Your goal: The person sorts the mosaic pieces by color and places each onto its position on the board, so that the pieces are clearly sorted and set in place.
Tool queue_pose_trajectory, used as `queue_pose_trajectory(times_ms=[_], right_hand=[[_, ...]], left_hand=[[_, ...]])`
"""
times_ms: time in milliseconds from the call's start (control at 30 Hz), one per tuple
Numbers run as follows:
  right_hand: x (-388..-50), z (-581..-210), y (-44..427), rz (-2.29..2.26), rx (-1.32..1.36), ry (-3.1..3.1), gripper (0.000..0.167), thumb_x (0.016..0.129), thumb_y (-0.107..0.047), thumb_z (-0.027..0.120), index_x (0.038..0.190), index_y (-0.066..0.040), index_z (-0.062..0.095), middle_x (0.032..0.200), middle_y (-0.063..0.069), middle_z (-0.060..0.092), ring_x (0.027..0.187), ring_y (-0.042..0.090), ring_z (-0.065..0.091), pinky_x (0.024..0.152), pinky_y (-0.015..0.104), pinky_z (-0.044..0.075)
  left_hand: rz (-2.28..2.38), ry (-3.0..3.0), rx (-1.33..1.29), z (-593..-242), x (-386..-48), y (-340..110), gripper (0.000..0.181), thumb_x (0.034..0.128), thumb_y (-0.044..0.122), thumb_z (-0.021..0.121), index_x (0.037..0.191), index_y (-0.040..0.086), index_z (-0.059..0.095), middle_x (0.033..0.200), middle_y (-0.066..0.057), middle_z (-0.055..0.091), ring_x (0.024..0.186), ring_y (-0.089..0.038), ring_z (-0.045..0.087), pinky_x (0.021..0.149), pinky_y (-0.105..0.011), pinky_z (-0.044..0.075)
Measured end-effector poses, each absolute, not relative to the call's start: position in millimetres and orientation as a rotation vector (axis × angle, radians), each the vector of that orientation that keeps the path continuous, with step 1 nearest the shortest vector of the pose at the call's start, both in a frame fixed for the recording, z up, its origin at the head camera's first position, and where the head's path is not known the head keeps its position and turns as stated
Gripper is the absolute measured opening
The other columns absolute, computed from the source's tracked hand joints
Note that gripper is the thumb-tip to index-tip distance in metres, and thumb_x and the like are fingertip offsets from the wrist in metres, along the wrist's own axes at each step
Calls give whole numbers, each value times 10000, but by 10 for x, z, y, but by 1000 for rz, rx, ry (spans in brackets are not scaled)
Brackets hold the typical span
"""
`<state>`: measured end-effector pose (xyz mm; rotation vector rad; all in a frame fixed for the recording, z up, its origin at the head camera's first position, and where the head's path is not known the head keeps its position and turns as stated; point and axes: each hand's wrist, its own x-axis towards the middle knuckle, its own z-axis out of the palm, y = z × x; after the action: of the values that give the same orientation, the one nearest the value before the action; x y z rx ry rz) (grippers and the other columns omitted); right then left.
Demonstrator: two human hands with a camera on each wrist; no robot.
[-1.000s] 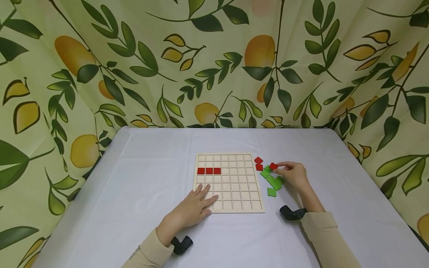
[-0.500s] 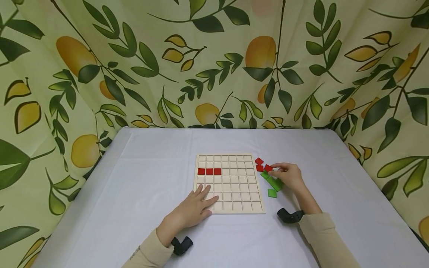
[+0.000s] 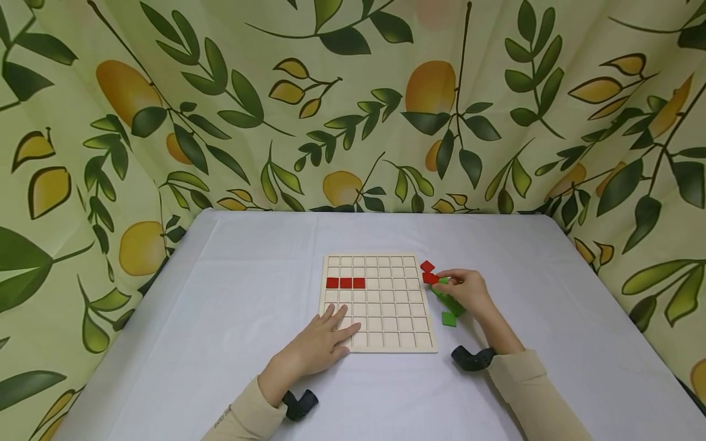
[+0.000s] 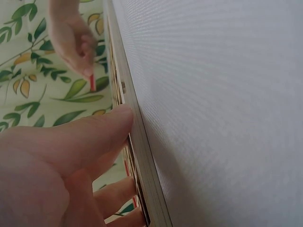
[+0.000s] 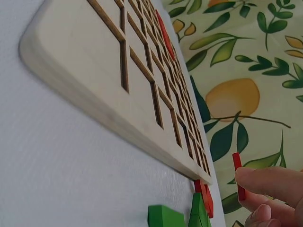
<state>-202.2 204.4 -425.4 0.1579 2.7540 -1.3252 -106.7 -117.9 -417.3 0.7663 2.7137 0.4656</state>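
Right hand pinched red tile beside grid board; left hand rested on board, fingers spread, unclenched; slack pinch risked dropping tile, low sweep risked scattering green tiles

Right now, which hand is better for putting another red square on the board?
Probably the right hand: it pinches a red square, while the left hand rests on the board.

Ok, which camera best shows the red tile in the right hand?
The right wrist view: the red tile is largest there, pinched edge-on by the right hand. The head view shows it small; left wrist, a thin distant sliver.
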Motion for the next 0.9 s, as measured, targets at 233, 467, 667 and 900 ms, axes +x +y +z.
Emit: queue_pose_trajectory(times_ms=[233,467,667,900], right_hand=[[-2020,-4249,1969,-1330,126,2753,344,834,-163,736,1117,26,682,615,-39,401,591,105,374,476,210,277],[-2020,-4221,1881,-1356,88,2734,352,831,-169,747,1110,34,680,605,-43,397,598,110,373,478,215,275],[-2031,-4203,1798,-1393,51,2724,309,823,-136,747,1076,33,693,611,-47,416,636,122,394,508,206,298],[-2043,-4209,1733,-1382,-11,2752,288,820,-128,748,1050,39,701,612,-37,419,643,129,393,505,211,291]], left_hand=[[462,2719,768,-4184,-1068,-1176,479,968,268,552,1437,212,472,1587,-171,293,1486,-420,224,1176,-580,281],[457,2725,771,-4185,-1068,-1176,475,967,269,552,1433,212,477,1584,-174,299,1482,-424,230,1173,-583,285],[454,2723,766,-4176,-1065,-1179,475,969,270,549,1435,214,475,1587,-171,294,1485,-420,226,1178,-578,279],[443,2723,769,-4183,-1072,-1175,477,971,275,546,1438,215,469,1591,-167,287,1487,-417,220,1178,-577,281]])
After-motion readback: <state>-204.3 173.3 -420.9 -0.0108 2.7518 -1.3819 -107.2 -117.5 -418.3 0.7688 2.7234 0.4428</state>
